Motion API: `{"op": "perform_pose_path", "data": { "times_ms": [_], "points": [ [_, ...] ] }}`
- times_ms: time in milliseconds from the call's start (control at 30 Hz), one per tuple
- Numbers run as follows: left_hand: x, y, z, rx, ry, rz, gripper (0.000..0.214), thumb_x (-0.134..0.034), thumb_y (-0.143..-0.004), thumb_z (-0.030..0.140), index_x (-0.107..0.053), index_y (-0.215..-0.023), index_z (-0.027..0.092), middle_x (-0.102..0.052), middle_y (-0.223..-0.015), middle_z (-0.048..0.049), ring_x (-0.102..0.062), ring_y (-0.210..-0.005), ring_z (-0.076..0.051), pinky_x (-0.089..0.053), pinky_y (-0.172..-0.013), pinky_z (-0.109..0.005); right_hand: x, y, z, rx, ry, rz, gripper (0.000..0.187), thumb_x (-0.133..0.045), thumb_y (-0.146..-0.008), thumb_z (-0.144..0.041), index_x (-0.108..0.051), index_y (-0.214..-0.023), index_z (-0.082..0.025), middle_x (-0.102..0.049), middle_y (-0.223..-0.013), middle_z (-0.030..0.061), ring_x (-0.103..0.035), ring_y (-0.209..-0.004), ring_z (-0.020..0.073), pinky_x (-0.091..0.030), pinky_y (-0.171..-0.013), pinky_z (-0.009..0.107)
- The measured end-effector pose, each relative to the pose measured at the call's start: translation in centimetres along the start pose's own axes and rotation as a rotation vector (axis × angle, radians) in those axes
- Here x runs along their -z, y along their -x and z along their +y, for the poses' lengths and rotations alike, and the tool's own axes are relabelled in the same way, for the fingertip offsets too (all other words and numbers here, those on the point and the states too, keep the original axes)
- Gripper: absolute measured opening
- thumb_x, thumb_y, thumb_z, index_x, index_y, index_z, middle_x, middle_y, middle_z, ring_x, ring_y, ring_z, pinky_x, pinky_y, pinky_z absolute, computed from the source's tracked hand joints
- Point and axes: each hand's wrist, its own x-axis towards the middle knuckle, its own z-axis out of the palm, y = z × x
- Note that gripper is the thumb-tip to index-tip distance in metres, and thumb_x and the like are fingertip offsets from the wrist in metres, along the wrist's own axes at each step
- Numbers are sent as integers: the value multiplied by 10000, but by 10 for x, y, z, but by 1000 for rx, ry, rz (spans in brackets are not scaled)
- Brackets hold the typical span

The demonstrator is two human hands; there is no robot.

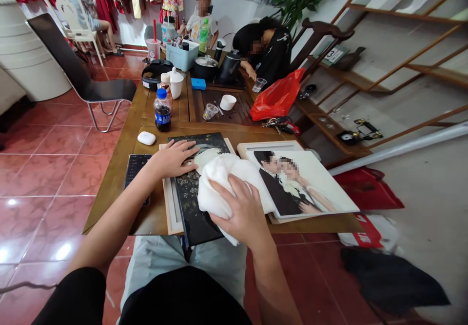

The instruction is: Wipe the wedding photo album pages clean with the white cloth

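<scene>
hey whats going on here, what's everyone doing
The person's right hand presses a white cloth onto a black speckled panel, and the left hand lies flat on that panel's upper part. A couple's photo print lies beside it on the wooden table. Two other people are at the table's far end.

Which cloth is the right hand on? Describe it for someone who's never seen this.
At the near edge of the wooden table, a black speckled board and a couple's photo print lie side by side. Bunched between them under the right hand is a white cloth, the only soft, crumpled white thing on the table.
</scene>
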Motion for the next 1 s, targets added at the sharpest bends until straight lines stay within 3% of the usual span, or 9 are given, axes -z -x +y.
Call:
{"op": "perform_pose_path", "data": {
  "times_ms": [100, 300, 633, 900, 1000],
  "points": [
    [-4, 2, 10, 18, -46, 21, 544, -442, -1054, 480, -472, -1539, 236, -467, -1611, -105, -423, -1487, -318, -314, -1234, -530, 0, 0, -1, -7, 0, -1, 654, -654, -864, -432, -540, -1497, -314, -539, -1455, 138, -460, -1379, 368, -317, -1125, 562],
    [-20, 3, 25, 68, -87, 64, 559, -359, -1076, 447, -405, -1577, 204, -405, -1647, -145, -341, -1537, -367, -263, -1237, -646, 2, 0, -5, 0, -15, -6, 660, -662, -851, -415, -545, -1494, -321, -543, -1457, 134, -450, -1389, 370, -293, -1141, 575],
    [-23, 3, 27, 73, -142, 10, 562, -334, -1076, 339, -330, -1625, 219, -319, -1695, -128, -252, -1582, -363, -221, -1249, -667, -3, 9, -25, 204, -98, -55, 784, -724, -763, -550, -536, -1501, -363, -576, -1444, 115, -448, -1402, 379, -222, -1168, 587],
    [-26, 2, 27, 82, -101, 57, 581, -322, -1082, 462, -357, -1608, 218, -354, -1680, -121, -285, -1571, -352, -216, -1244, -673, -1, 23, 4, 63, 41, 76, 646, -643, -840, -440, -582, -1467, -294, -570, -1403, 151, -512, -1328, 377, -338, -1088, 561],
    [-26, 2, 26, 78, -99, 62, 575, -325, -1083, 461, -365, -1604, 220, -360, -1677, -122, -294, -1568, -350, -214, -1249, -665, 0, 24, 2, 22, 48, 79, 622, -634, -851, -430, -592, -1456, -292, -566, -1405, 150, -502, -1333, 377, -334, -1095, 562]
  ]
}}
